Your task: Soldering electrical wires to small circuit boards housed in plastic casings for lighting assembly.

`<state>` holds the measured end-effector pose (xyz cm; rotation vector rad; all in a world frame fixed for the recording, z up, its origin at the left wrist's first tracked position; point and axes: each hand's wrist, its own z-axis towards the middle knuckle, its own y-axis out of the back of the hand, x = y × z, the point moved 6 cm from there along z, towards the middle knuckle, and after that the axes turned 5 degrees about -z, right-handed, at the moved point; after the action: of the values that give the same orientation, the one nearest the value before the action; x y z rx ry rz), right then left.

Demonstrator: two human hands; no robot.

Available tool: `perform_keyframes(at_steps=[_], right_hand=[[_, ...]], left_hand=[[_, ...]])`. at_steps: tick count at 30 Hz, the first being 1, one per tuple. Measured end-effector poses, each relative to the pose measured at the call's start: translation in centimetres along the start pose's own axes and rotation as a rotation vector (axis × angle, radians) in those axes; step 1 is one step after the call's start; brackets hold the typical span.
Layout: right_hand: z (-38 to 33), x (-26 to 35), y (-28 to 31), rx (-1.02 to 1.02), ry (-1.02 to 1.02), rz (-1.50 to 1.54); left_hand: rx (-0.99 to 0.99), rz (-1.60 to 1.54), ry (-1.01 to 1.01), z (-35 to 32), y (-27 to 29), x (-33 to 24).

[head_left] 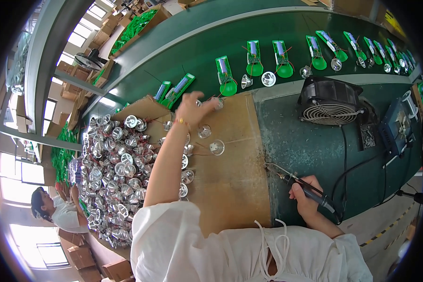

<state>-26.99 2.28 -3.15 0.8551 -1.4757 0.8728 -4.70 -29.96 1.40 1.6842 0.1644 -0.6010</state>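
Note:
My left hand point(191, 112) stretches over the far edge of the cardboard sheet point(235, 188), its fingers spread. A small silver reflector cup point(218, 103) lies at its fingertips; no grip on it shows. Two more reflector cups, one point(204, 131) and another point(216, 147) with thin wires, lie on the cardboard nearer me. Left of my forearm is a large heap of reflector cups point(122, 174). My right hand point(306, 195) is closed around the dark handle of a soldering iron point(317, 193), whose thin metal tip points left at the cardboard's right edge.
Green lamp housings point(228, 87) with wires line the far green belt point(197, 42), several with reflectors beside them. A black fan point(331, 101) and a blue soldering station point(397, 124) stand at right, with a black cable point(345, 160). Another person point(66, 211) sits at far left.

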Motion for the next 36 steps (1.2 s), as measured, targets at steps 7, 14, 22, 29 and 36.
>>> perform_keyframes(at_steps=[7, 14, 22, 29, 36], right_hand=[[0.4, -0.1, -0.3, 0.033, 0.015, -0.049], [0.3, -0.5, -0.2, 0.027, -0.022, 0.010], [-0.1, -0.4, 0.1, 0.046, 0.009, -0.006], [0.1, -0.2, -0.2, 0.073, 0.013, -0.031], [0.5, -0.4, -0.1, -0.009, -0.085, 0.066]], left_hand=[[0.208, 0.363, -0.340, -10.9, -0.8, -1.4], [0.375, 0.268, -0.378, -8.8, 6.3, 0.2], [-0.081, 0.505, -0.015, 6.9, 4.7, 5.0], [-0.119, 0.417, -0.021, 5.4, 6.7, -0.2], [0.051, 0.043, -0.181, -12.3, -1.2, -5.5]])
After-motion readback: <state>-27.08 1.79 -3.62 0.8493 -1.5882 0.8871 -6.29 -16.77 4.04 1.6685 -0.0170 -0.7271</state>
